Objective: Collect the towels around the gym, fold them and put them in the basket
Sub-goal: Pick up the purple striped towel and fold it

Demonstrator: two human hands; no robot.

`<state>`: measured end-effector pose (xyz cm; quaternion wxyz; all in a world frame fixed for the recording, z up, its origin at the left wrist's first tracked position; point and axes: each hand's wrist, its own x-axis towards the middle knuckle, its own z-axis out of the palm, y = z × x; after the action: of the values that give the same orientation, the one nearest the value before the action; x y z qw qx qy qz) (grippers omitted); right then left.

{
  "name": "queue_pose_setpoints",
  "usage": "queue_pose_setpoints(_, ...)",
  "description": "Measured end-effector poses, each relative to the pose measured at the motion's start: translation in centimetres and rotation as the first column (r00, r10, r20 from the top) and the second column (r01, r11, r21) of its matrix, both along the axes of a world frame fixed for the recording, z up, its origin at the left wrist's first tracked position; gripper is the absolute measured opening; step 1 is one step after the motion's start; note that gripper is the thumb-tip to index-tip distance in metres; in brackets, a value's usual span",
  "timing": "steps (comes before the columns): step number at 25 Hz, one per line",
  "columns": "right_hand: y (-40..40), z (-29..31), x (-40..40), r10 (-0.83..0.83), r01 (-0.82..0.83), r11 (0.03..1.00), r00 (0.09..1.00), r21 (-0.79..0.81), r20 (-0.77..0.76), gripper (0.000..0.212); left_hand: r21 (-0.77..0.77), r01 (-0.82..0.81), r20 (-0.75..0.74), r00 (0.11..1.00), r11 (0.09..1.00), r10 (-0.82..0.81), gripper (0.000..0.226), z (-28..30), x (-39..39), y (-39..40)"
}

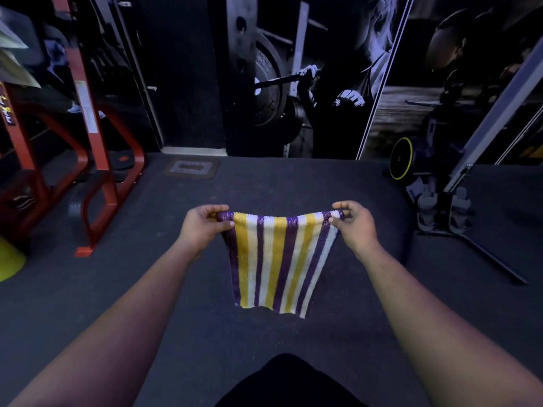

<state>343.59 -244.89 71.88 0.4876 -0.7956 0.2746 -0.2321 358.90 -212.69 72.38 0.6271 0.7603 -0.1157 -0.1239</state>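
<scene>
Between the left hand (202, 227) and right hand (357, 226), each pinching a top corner, the striped towel (277, 259) hangs over the floor (147, 259); a loosened pinch could drop a corner and skew the fold.

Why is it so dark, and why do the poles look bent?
Head view: the gym is dimly lit, so the wall mural goes nearly black, while the striped towel between the left hand and right hand stays bright and sharp; the wide-angle lens tilts the red rack near the edge.
</scene>
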Motion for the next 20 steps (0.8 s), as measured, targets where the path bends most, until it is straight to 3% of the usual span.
queue_pose_setpoints(3,0.0,-0.2,0.2,0.021,-0.023,0.999,0.999,-0.049,-0.027,0.032,0.335,-0.04,0.219,0.975,0.941,-0.037,0.045,0.1,0.9,0.4)
queue_pose_setpoints(6,0.0,0.3,0.1,0.018,-0.034,0.982,0.996,-0.184,-0.085,0.024,0.602,-0.104,0.347,0.927,0.792,-0.141,0.023,0.6,0.9,0.6)
queue_pose_setpoints(8,0.1,0.5,-0.2,0.001,-0.045,0.946,0.991,-0.32,-0.135,0.014,0.704,-0.156,0.375,0.91,0.693,-0.177,0.013,0.9,0.8,0.7)
queue_pose_setpoints(10,0.0,0.7,-0.5,-0.019,-0.043,0.915,0.989,-0.401,-0.148,0.01,0.696,-0.162,0.386,0.906,0.699,-0.174,0.014,0.6,1.6,0.9)
queue_pose_setpoints(12,-0.2,1.5,-0.5,0.022,-0.037,0.95,0.998,-0.31,-0.05,0.009,0.437,0.013,0.246,0.96,0.9,-0.133,0.013,0.7,2.1,1.2)
queue_pose_setpoints(14,0.5,3.3,-0.8,0.104,-0.114,0.993,0.972,0.039,0.21,0.01,0.008,0.11,-0.013,0.994,0.994,-0.11,0.011,2.2,1.2,1.1)
queue_pose_setpoints(16,1.4,4.2,-1.0,0.204,-0.298,0.923,0.915,0.243,0.347,0.026,-0.239,0.104,-0.082,0.989,0.966,-0.127,0.008,4.7,0.6,0.2)
queue_pose_setpoints(18,2.7,3.1,-1.3,0.36,-0.388,0.895,0.92,0.221,0.158,0.037,-0.358,0.049,-0.062,0.995,0.932,-0.076,0.007,7.8,0.4,-1.2)
queue_pose_setpoints(19,3.3,2.1,-1.5,0.381,-0.395,0.889,0.918,0.232,0.105,0.032,-0.441,0.008,-0.075,0.996,0.898,-0.046,0.006,9.2,0.2,-1.8)
queue_pose_setpoints(20,3.8,1.8,-1.4,0.362,-0.388,0.88,0.921,0.274,0.144,0.025,-0.512,-0.008,-0.099,0.994,0.859,-0.05,0.007,9.9,0.1,-2.1)
